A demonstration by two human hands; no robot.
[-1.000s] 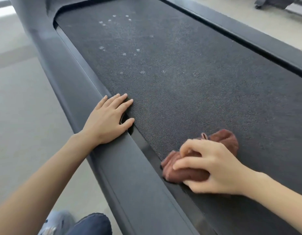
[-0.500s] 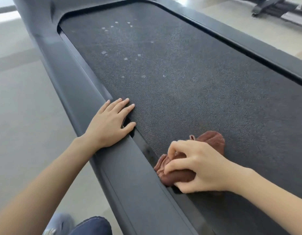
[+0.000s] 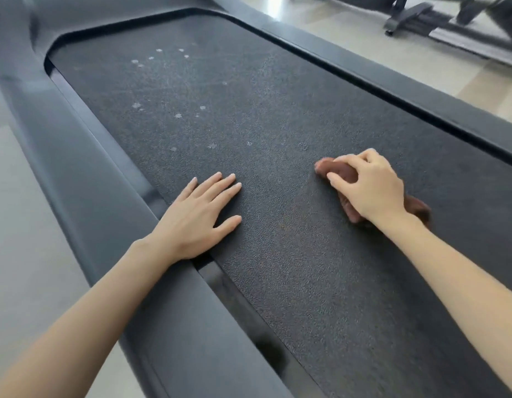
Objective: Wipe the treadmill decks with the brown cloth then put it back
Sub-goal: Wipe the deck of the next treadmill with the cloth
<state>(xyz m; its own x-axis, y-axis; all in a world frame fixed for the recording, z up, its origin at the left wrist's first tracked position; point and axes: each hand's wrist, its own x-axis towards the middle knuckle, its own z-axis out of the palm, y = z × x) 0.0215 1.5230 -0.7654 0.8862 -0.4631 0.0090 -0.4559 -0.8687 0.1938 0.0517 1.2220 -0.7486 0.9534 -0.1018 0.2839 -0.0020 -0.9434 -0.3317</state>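
The curled fingers [image 3: 358,159] of the right hand [image 3: 372,188] bunch the brown cloth [image 3: 342,171] and press it onto the treadmill belt [image 3: 277,96], right of centre in the frame. The left hand [image 3: 197,216] lies flat with its fingers straight at the belt's left edge, beside the side rail [image 3: 85,182]. Wiping seems to be midway. Pale spots [image 3: 178,115] show toward the upper left, so the next strokes should reach there.

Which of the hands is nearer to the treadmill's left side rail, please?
Left. The left hand rests flat on the belt beside the rail; the right hand grips the brown cloth mid-belt.
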